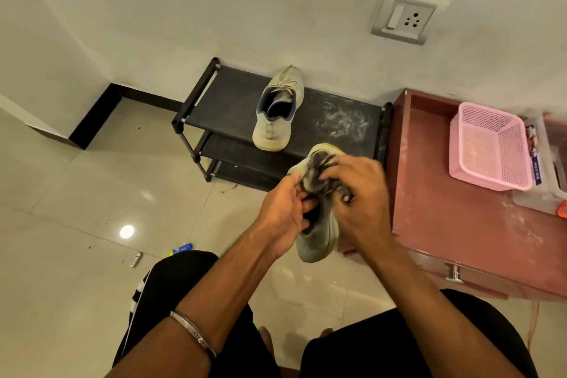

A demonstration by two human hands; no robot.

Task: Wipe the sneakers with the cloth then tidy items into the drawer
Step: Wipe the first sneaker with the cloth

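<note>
Floor, far left: pale glossy tiles carry a small silver tube and, just beside it, a blue and yellow tube.
Bangle: a metal bangle sits on the left forearm, well below the wrist.
Shoe rack: a low black rack stands against the wall, its top shelf dusted with pale smears toward the right end.
Sneaker on rack: a pale lace-up sneaker rests upright on the top shelf, toe toward the wall, heel toward the person.
Left hand: the left hand comes up from the lower left, palm turned toward the shoe, fingers curled into the shoe's opening and gripping its collar.
Held sneaker: the second pale sneaker hangs in the air between the two hands, in front of the rack, one rounded end pointing down toward the person; the left hand has its near side, the right hand covers its far upper part.
Cloth: a dark crumpled cloth is bunched against the top of the held sneaker.
Right hand: the right hand reaches in from the lower right, back of the hand up, fingers bent down and clutching the cloth onto the shoe.
Drawer unit: a reddish-brown cabinet stands right of the rack, with a metal handle on its front.
Basket: a pink perforated basket sits tilted on the cabinet top.
Wall: a grey switch and socket plate is above the cabinet.
</note>
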